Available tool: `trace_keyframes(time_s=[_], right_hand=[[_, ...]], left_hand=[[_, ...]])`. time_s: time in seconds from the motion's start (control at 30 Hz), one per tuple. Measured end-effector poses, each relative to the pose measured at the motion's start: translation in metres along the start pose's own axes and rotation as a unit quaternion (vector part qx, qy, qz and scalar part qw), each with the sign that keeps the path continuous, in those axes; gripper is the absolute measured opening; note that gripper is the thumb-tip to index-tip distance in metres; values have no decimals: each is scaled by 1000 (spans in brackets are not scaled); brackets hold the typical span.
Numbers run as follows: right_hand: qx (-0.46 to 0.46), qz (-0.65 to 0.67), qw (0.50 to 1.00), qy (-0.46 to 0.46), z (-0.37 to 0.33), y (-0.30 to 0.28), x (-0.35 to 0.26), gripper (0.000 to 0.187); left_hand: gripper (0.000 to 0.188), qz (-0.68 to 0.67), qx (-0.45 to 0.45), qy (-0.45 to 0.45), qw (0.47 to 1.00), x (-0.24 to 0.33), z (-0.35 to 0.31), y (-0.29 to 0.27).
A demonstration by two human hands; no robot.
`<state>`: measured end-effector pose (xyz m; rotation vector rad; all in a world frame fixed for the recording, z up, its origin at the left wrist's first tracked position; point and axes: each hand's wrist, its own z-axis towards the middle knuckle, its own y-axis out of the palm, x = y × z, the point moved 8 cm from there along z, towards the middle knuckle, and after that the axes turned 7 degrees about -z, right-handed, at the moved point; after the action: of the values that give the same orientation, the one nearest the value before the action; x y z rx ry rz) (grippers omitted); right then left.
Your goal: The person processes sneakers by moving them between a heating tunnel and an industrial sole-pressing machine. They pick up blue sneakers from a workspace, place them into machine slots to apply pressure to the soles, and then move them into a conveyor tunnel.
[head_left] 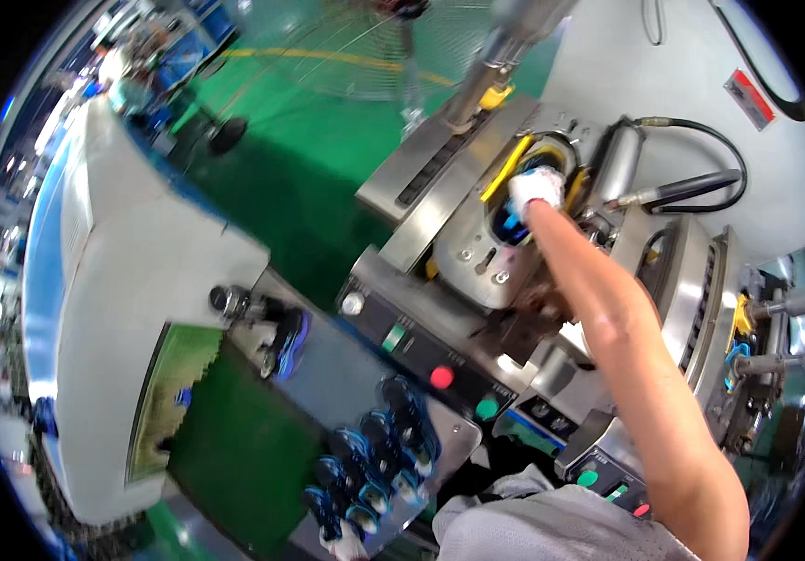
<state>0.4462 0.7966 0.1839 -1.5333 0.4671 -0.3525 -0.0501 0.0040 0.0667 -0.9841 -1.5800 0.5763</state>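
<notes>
My right hand [535, 192], in a white glove, reaches into the steel press at the upper right. Its fingers are closed on a dark shoe with bright blue parts [507, 224], which lies in the machine's recess between yellow-edged pads. The glove hides part of that shoe. At the lower edge my left hand [345, 544], also gloved in white, is beside the nearest of several black-and-blue shoes [379, 453] standing in a row on a metal shelf. Only a bit of this hand shows, and its fingers are not clear.
Along the press front runs a control panel with a red button [441, 377] and a green button [487, 408]. Another dark shoe [288, 344] sits by a white machine housing [141, 252] on the left. Behind stand a wire fan [365, 47] and a metal cylinder arm [491, 70].
</notes>
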Motion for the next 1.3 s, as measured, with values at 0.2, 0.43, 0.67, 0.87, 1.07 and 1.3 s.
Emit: trace_keyframes(time_s=[0.2, 0.43, 0.67, 0.87, 1.07, 1.3], right_hand=[[-221, 435, 873, 3, -8, -14, 29, 35], [-5, 267, 892, -365, -344, -135, 6, 84], [85, -250, 840, -473, -459, 18, 70, 90], [-78, 78, 799, -591, -587, 5, 2, 79], [-300, 193, 770, -529, -769, 101, -35, 90], [-268, 195, 872, -361, -759, 152, -27, 73]], left_hand=[[83, 6, -40, -22, 999, -26, 33, 12], [79, -40, -56, -6, 998, -29, 22, -6], [73, -110, -58, 107, 986, -16, 20, 7], [66, -113, -98, 117, 982, -45, 35, 8], [91, -84, -268, -148, 948, -111, 97, -20], [93, 21, -184, -70, 980, -66, 162, -81]])
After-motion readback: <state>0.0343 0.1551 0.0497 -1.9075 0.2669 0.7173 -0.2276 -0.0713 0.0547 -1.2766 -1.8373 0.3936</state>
